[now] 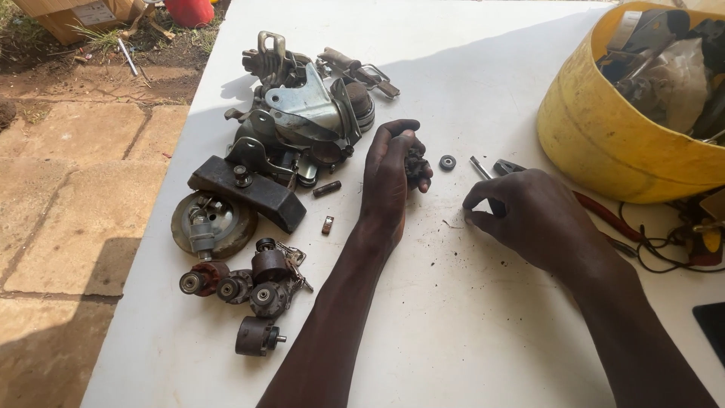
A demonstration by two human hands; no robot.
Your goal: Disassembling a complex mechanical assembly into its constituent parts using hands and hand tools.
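Brown cardboard box [64,15] (pale label [94,13]) lies top left.

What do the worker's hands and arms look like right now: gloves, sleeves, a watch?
Both are bare. The left hand and right hand wear no gloves, and no rings or watch show. Both forearms are uncovered to the frame's bottom edge, no sleeves in view. No markings, bandages or straps visible.

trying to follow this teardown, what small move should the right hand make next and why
Probably close the right hand on the thin metal rod by its fingertips and lift it. The left hand already grips a small dark grimy part, and the rod is the loose piece nearest the right fingers on the white table.
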